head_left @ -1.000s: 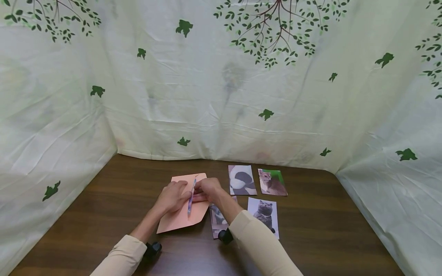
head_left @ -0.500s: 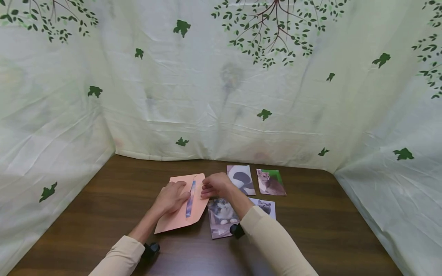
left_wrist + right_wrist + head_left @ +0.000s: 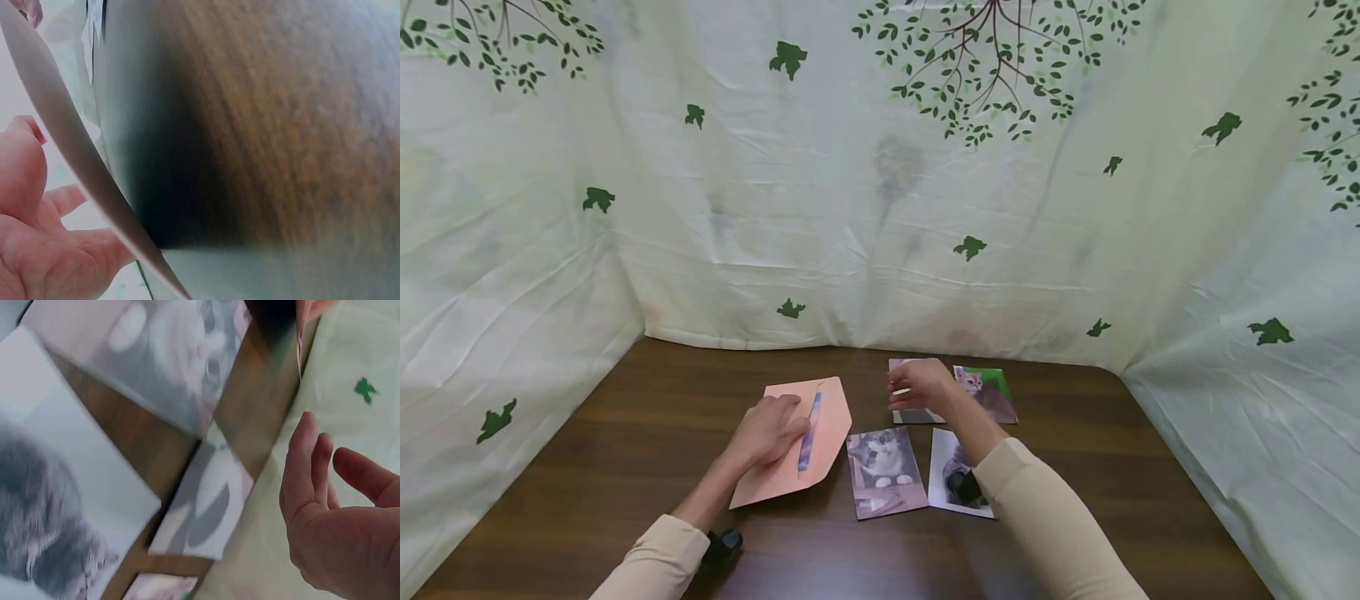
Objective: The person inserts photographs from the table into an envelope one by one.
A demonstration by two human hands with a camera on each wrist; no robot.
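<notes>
My left hand (image 3: 769, 429) lies on a peach envelope (image 3: 831, 417), its fingers spread over the paper. A strip of a purplish-blue picture card (image 3: 806, 450) shows in the envelope's opening. The left wrist view has the envelope (image 3: 69, 134) edge-on above the table, with the left hand (image 3: 56, 244) along one face. My right hand (image 3: 921, 386) is in the air over a grey-and-white picture card (image 3: 917, 417), holding nothing. In the right wrist view the right hand's (image 3: 340, 519) fingers are loosely extended.
Nearby lie a kitten photo card (image 3: 883, 475), a grey cat card (image 3: 942, 467) partly behind the right forearm, and a cat card with a green background (image 3: 997, 387). A white leaf-printed curtain (image 3: 850, 208) borders the back and sides of the brown wooden table (image 3: 1075, 467).
My right hand has let go at the envelope and moved right, over the back cards, uncovering the kitten card. The left hand stays on the envelope.
</notes>
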